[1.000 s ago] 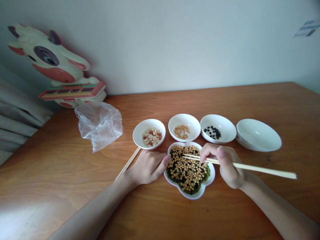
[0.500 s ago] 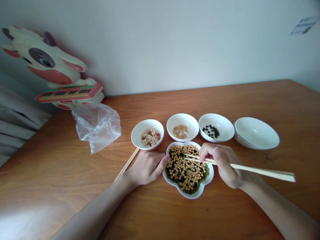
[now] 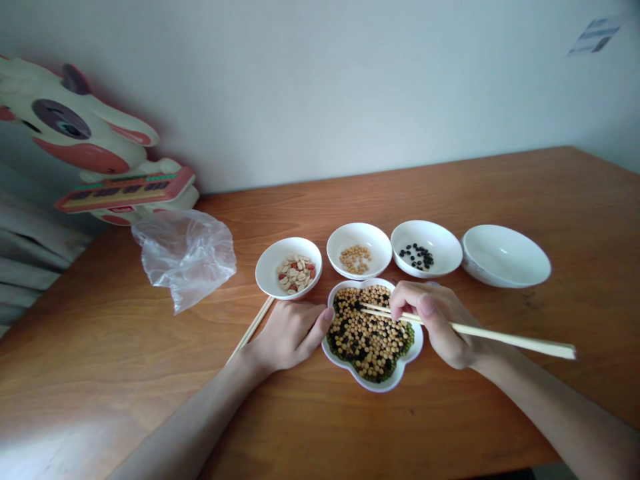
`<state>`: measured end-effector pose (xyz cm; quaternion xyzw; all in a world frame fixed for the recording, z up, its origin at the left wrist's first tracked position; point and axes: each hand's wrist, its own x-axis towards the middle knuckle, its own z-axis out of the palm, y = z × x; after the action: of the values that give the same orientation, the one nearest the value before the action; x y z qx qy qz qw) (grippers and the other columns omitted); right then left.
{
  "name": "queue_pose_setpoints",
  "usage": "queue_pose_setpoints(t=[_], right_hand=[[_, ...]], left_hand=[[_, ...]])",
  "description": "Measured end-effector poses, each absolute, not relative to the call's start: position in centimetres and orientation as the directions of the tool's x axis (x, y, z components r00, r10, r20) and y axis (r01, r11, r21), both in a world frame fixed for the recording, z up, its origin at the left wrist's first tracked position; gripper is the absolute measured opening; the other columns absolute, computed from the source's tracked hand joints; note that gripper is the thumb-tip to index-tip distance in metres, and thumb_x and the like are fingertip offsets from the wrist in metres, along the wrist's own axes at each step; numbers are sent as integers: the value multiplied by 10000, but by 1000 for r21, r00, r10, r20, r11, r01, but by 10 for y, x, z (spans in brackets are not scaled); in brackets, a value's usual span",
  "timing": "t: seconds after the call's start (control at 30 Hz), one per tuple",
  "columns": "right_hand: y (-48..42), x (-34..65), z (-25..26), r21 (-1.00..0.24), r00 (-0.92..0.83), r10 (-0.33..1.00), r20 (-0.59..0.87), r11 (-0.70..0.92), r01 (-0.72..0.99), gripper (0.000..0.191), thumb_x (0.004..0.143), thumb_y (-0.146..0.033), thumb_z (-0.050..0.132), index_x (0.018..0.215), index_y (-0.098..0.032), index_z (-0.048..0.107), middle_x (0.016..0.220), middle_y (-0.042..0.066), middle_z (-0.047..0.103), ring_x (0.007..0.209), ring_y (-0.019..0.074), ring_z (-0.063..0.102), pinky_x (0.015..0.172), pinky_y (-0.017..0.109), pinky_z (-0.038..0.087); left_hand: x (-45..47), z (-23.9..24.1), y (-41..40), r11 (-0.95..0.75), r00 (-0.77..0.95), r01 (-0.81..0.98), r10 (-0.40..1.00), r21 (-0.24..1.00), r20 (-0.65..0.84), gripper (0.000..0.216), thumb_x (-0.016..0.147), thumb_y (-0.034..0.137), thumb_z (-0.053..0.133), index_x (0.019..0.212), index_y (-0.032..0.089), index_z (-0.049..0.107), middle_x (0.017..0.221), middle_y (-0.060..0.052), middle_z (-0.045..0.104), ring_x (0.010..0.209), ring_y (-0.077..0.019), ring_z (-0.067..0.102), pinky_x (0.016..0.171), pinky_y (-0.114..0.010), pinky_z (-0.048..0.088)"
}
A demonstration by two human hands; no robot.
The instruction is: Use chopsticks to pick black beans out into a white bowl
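A white flower-shaped bowl (image 3: 371, 382) holds mixed yellow, black and green beans. My right hand (image 3: 440, 323) grips a pair of wooden chopsticks (image 3: 505, 339), their tips resting over the beans near the bowl's far side. My left hand (image 3: 290, 333) lies on the table with fingers curled and its thumb against the bowl's left rim. Behind stand three small white bowls: one with peanuts (image 3: 289, 273), one with yellow beans (image 3: 359, 249), one with black beans (image 3: 426, 247).
An empty white bowl (image 3: 505, 255) sits at the right end of the row. A second pair of chopsticks (image 3: 253, 327) lies under my left hand. A crumpled clear plastic bag (image 3: 183, 257) and a cow-shaped toy (image 3: 95, 160) are at the left of the wooden table (image 3: 500, 187).
The view has shifted slightly, so everything sits a little further left and higher. Both hands and the chopsticks keep nearly the same pose over the mixed-bean bowl.
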<state>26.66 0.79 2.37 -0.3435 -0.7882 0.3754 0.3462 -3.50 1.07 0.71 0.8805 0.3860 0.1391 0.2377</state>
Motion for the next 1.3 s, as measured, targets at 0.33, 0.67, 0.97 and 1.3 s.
queue_pose_setpoints(t=[0.33, 0.67, 0.97, 1.3], right_hand=[[8, 266, 17, -841, -471, 810, 351, 493, 222, 613, 1129, -537, 215, 825, -201, 628, 744, 25, 603, 655, 167, 525, 644, 332, 376], [9, 267, 23, -855, -475, 839, 266, 432, 286, 654, 1103, -619, 182, 825, -205, 605, 739, 25, 600, 663, 176, 519, 653, 339, 375], [9, 265, 26, -855, -479, 838, 263, 432, 286, 629, 1120, -570, 196, 824, -202, 612, 737, 19, 582, 670, 168, 523, 666, 333, 381], [10, 264, 24, -826, -469, 826, 313, 480, 295, 479, 1144, -401, 291, 851, -200, 612, 764, 26, 613, 699, 173, 573, 689, 333, 415]], left_hand=[[-36, 4, 10, -582, 656, 619, 752, 527, 58, 451, 1130, 324, 277, 740, 188, 459, 709, -10, 581, 613, -132, 489, 675, -310, 354], [-35, 7, 10, -575, 656, 615, 753, 540, 55, 442, 1127, 324, 283, 742, 186, 454, 709, -9, 584, 606, -129, 485, 669, -300, 356], [-36, 5, 10, -577, 657, 610, 751, 543, 61, 444, 1126, 321, 287, 737, 187, 453, 699, -6, 572, 599, -126, 474, 661, -304, 353], [-37, 3, 10, -586, 656, 621, 752, 520, 65, 448, 1128, 323, 284, 740, 187, 460, 700, -3, 575, 602, -125, 464, 663, -314, 333]])
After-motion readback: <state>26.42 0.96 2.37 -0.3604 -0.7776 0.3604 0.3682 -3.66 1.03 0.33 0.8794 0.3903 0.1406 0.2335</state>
